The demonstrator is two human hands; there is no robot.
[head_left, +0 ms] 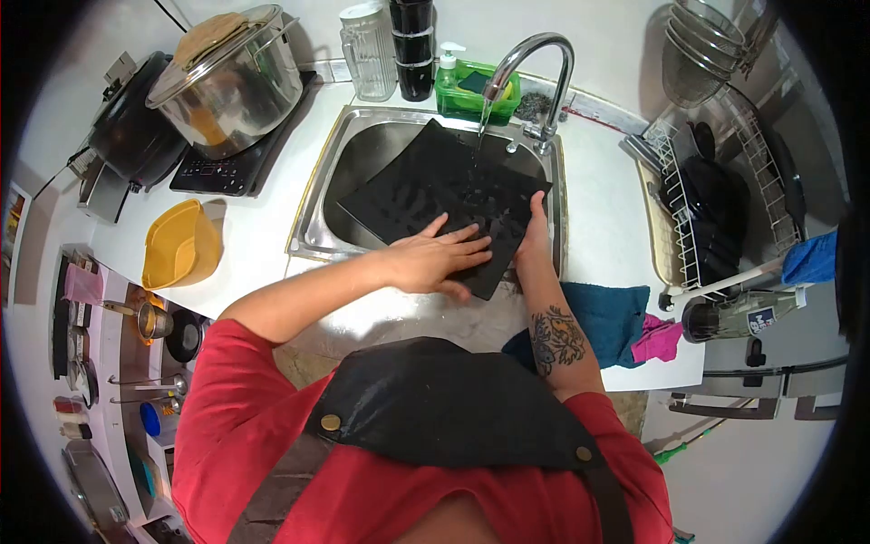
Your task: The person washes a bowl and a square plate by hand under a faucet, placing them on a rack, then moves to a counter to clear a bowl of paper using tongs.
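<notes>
A flat, wet black sheet [412, 190] lies tilted across the steel sink [317, 227], its near corner past the front rim. Water runs onto it from the curved chrome faucet [566, 68]. My left hand [439, 260] rests flat on the sheet's near part, fingers spread, gripping nothing. At the sheet's right edge, my right hand [535, 231] holds on with the thumb on top; its other fingers are mostly hidden underneath.
Left of the sink are a yellow tub [181, 245] and a large steel pot [231, 100] on a black cooktop [217, 172]. Behind it stands a green caddy [476, 95]. A dish rack [675, 199] and teal cloth [607, 317] are on the right.
</notes>
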